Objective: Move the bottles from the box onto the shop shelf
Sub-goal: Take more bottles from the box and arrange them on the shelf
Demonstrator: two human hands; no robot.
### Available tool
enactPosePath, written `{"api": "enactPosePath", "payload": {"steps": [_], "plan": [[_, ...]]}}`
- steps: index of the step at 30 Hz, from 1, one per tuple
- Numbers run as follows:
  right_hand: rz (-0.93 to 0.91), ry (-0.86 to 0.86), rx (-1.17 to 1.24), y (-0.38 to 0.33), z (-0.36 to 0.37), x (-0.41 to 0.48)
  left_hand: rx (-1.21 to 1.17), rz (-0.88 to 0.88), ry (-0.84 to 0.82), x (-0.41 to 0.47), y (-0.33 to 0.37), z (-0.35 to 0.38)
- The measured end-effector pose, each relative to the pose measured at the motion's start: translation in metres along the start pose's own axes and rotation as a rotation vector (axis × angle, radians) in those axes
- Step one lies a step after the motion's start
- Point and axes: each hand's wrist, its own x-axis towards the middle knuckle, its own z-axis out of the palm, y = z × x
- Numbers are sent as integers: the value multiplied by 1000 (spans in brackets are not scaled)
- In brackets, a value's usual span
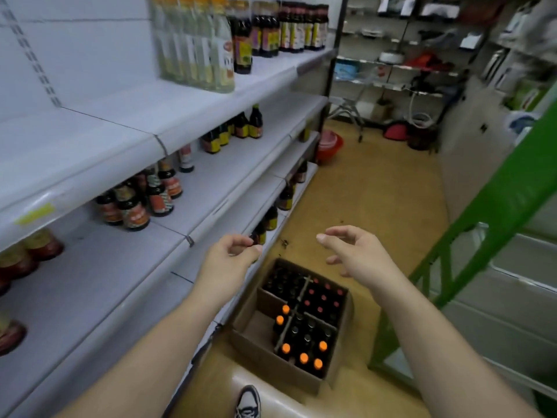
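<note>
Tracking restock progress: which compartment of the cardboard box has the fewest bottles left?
The near-left compartment of the brown cardboard box: only two orange-capped bottles stand there; the other three look full.

We hold our left hand (229,256) and right hand (355,254) out, fingers loose and holding nothing. Under them, a brown cardboard box (259,327) holds dark bottles with orange and red caps (304,357). A white metal shop shelf (211,188) stands left.
</note>
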Motion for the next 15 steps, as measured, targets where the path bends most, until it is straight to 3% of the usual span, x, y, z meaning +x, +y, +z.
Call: {"api": "enactPosePath", "payload": {"steps": [15], "plan": [[461, 20, -20, 131, 62, 184, 258, -287, -223, 203, -144, 70]]}}
